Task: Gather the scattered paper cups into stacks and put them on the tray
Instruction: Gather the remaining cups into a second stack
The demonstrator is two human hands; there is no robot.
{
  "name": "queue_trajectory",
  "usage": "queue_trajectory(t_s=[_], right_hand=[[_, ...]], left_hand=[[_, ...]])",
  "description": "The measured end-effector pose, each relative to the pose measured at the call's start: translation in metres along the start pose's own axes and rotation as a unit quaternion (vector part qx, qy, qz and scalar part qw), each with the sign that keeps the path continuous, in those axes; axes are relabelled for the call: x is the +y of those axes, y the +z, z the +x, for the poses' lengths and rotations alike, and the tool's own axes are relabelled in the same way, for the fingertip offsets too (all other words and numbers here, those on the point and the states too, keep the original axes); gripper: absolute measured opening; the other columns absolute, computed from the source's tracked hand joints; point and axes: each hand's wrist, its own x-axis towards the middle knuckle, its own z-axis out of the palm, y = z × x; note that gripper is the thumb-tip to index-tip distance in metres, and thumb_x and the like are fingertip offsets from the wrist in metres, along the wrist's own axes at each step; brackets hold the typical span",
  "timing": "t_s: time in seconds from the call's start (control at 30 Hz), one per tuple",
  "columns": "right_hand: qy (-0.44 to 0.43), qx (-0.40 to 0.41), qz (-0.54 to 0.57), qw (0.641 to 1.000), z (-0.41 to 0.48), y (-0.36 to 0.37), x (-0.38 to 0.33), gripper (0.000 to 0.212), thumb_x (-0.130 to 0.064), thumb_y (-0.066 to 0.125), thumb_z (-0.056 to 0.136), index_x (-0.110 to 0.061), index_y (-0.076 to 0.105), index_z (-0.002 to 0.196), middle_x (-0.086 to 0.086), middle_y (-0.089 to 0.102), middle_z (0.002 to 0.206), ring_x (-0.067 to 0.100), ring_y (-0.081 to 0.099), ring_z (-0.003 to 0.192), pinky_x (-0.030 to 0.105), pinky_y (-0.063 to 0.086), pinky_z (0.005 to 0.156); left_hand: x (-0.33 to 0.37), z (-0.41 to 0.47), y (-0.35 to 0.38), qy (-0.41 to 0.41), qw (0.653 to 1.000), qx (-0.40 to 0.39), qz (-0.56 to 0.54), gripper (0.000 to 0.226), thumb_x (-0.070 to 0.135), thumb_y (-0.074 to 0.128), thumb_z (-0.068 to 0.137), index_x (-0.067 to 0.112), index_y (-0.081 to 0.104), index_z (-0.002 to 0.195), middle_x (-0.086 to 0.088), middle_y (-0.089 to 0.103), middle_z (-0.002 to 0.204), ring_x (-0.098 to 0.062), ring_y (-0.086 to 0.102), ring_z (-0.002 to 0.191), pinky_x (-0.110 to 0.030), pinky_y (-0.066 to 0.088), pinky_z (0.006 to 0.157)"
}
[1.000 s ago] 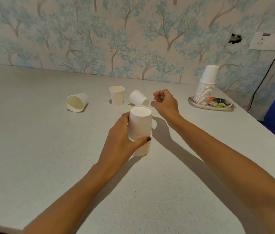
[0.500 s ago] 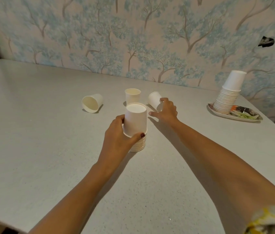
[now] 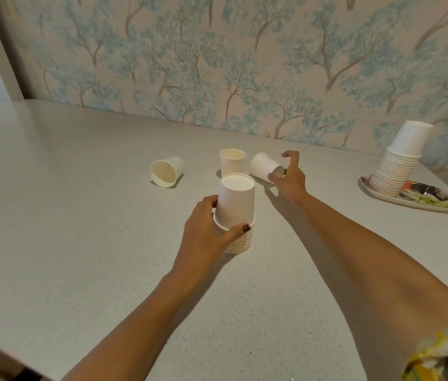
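Near the middle of the table [image 3: 80, 243], a stack of paper cups [image 3: 236, 210] is stood mouth-down, with its long axis upright and its closed base on top. It is gripped low on its side by the left hand [image 3: 206, 235], the thumb in front and the fingers curled round the back.

Just beyond it, a tipped cup [image 3: 262, 165] is seen on its side, its axis slanting, the narrow base pointed right towards the right hand [image 3: 290, 180] and the mouth turned away to the left. The thumb is laid against that base end and a finger is arched above it, apart from the cup; whether the cup is truly gripped cannot be told.

An upright cup [image 3: 232, 160] is stood mouth-up between the two, just behind the stack. A third cup [image 3: 166, 171] is laid on its side further left, mouth towards the viewer.

Bare tabletop is left on the near side and to the left. At the far right edge a patterned tray [image 3: 431, 200] is set near the wall [image 3: 217, 64], with a second stack [image 3: 398, 166] stood mouth-down and leaning on its left end.
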Motion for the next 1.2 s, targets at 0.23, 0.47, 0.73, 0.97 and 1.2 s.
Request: queue_trajectory(t_s=[0.23, 0.47, 0.73, 0.97, 1.2], right_hand=[[-0.018, 0.088, 0.092, 0.992, -0.004, -0.012, -0.022, 0.051, -0.02, 0.061, 0.082, -0.017, 0.029, 0.122, 0.018, 0.052, 0.122, 0.034, 0.054, 0.106, 0.032, 0.05, 0.073], [-0.194, 0.003, 0.118, 0.974, -0.044, -0.059, -0.075, 0.026, -0.018, 0.046, 0.092, -0.019, 0.046, 0.118, 0.004, 0.051, 0.114, 0.016, 0.054, 0.096, 0.025, 0.052, 0.074], [-0.323, -0.084, 0.075, 0.94, -0.104, -0.085, -0.108, 0.031, -0.027, 0.044, 0.093, -0.019, 0.052, 0.122, 0.004, 0.052, 0.111, 0.013, 0.053, 0.09, 0.014, 0.041, 0.072], [-0.323, -0.146, 0.003, 0.935, -0.123, -0.067, -0.101, 0.024, -0.021, 0.056, 0.093, -0.024, 0.056, 0.117, 0.002, 0.052, 0.117, 0.014, 0.053, 0.106, 0.031, 0.052, 0.088], [-0.315, -0.173, -0.035, 0.933, -0.134, -0.055, -0.088, 0.03, -0.025, 0.064, 0.088, -0.025, 0.057, 0.117, -0.004, 0.045, 0.121, 0.003, 0.044, 0.108, 0.012, 0.045, 0.086]], left_hand=[[-0.002, 0.001, 0.001, -0.004, 1.0, -0.002, -0.003, 0.075, 0.043, 0.074, 0.071, 0.023, 0.038, 0.134, 0.006, 0.046, 0.139, -0.015, 0.048, 0.12, -0.03, 0.042, 0.096], [-0.005, 0.002, 0.0, 0.013, 1.0, -0.009, -0.005, 0.074, 0.039, 0.076, 0.072, 0.023, 0.038, 0.134, 0.006, 0.047, 0.137, -0.003, 0.042, 0.109, -0.019, 0.035, 0.086], [-0.002, -0.003, -0.003, 0.025, 0.999, -0.012, -0.03, 0.069, 0.037, 0.075, 0.073, 0.021, 0.041, 0.131, 0.015, 0.045, 0.118, -0.003, 0.045, 0.104, -0.008, 0.035, 0.072], [-0.001, -0.005, -0.006, 0.02, 0.999, -0.018, -0.044, 0.068, 0.037, 0.074, 0.074, 0.022, 0.041, 0.131, 0.013, 0.048, 0.117, -0.004, 0.048, 0.103, -0.008, 0.038, 0.069], [0.0, 0.002, -0.017, -0.014, 0.996, -0.081, -0.038, 0.079, 0.028, 0.071, 0.079, 0.025, 0.024, 0.143, 0.006, 0.042, 0.144, -0.014, 0.049, 0.123, -0.022, 0.04, 0.093]])
